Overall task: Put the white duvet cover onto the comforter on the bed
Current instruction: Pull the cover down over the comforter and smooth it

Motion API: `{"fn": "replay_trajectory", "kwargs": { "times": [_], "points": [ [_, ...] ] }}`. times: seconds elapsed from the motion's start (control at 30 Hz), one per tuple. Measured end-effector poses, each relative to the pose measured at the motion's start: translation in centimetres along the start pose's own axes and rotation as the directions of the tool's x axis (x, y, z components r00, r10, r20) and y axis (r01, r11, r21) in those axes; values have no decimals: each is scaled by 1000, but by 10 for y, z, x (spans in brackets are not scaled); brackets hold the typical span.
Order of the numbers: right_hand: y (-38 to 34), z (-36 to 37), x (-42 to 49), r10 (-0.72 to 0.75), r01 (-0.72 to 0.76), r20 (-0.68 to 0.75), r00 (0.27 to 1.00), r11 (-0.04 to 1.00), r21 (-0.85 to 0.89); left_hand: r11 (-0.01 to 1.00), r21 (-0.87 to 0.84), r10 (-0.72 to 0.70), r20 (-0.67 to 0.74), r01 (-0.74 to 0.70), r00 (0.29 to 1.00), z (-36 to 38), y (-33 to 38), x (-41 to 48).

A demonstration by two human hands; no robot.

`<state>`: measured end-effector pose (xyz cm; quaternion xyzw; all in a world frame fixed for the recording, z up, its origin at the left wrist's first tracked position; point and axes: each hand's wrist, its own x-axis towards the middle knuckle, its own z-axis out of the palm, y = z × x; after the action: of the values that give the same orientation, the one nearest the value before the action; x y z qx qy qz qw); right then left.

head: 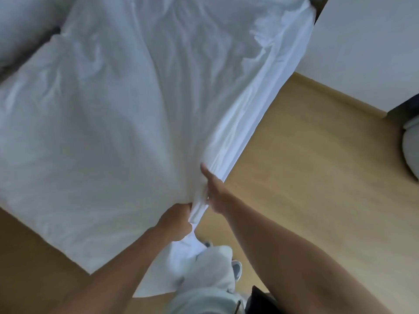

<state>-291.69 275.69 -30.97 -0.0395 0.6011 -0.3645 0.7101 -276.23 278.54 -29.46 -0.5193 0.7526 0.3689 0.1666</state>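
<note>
We log the duvet cover (pixel 127 105) as plain white, bluish-grey in its shaded folds. Pillow (pixel 20 26): white too, greyer. Floor (pixel 306 177): honey-tan wood, plain. Wall (pixel 367 41): flat white with tan skirting (pixel 340 96). Trousers (pixel 204 300) pale grey; shoe (pixel 237 269) pale grey-blue. Black object (pixel 260 298) at the lower edge; we cannot tell what.

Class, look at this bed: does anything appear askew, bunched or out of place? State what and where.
The white duvet cover is wrinkled; its near corner is bunched into a rope gripped by the left hand and right hand, its tail hanging toward the floor.
</note>
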Motion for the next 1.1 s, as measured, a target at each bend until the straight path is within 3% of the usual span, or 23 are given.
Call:
{"fn": "replay_trajectory", "kwargs": {
  "times": [0.1,0.17,0.23,0.3,0.33,0.43,0.53,0.63,0.7,0.77,0.8,0.83,0.9,0.93,1.0,1.1],
  "points": [
    [-31,-13,42,136,-133,-6,991,976,174,980,152,89,235,-128,968,-5,3,21],
    [-60,-23,79,135,-123,-45,990,972,198,931,285,108,377,-226,920,-22,6,52],
    [-93,-23,113,134,-124,-91,987,987,105,941,279,110,279,-191,954,-54,13,101],
    [-113,-21,143,120,-123,-120,985,992,-20,980,191,71,-51,-60,996,-90,26,169],
    [-120,-18,151,97,-107,-105,990,990,-91,984,176,33,-127,-10,991,-105,37,201],
    [-125,-37,174,125,-140,-123,985,982,-125,994,105,-36,50,31,998,-109,70,270],
    [-152,-74,203,227,-223,-199,953,974,46,996,-36,-74,45,76,996,-75,66,285],
    [-205,-95,254,163,-138,-288,944,985,104,985,-171,8,163,20,987,-46,47,272],
    [-239,-103,290,85,-75,-368,926,996,43,955,-294,54,264,27,963,-46,41,275],
    [-264,-111,323,34,-32,-312,949,999,10,967,-252,61,314,21,947,-63,48,301],
    [-273,-112,333,20,-20,-256,967,1000,1,987,-158,11,229,26,973,-74,58,323],
    [-279,-112,340,8,-15,-225,974,999,-29,998,-42,-52,52,55,997,-86,72,350],
    [-278,-120,343,-25,-8,-242,970,991,-136,980,53,-171,-258,190,951,-113,107,414],
    [-274,-132,343,-45,1,-239,970,984,-180,971,44,-212,-304,236,929,-122,124,444],
    [-276,-161,341,-64,30,-180,982,981,-190,961,20,-261,-253,274,932,-120,151,494],
    [-333,-208,364,-84,75,-173,981,995,-60,941,60,-309,-259,334,915,-99,170,525]
  ]
}}
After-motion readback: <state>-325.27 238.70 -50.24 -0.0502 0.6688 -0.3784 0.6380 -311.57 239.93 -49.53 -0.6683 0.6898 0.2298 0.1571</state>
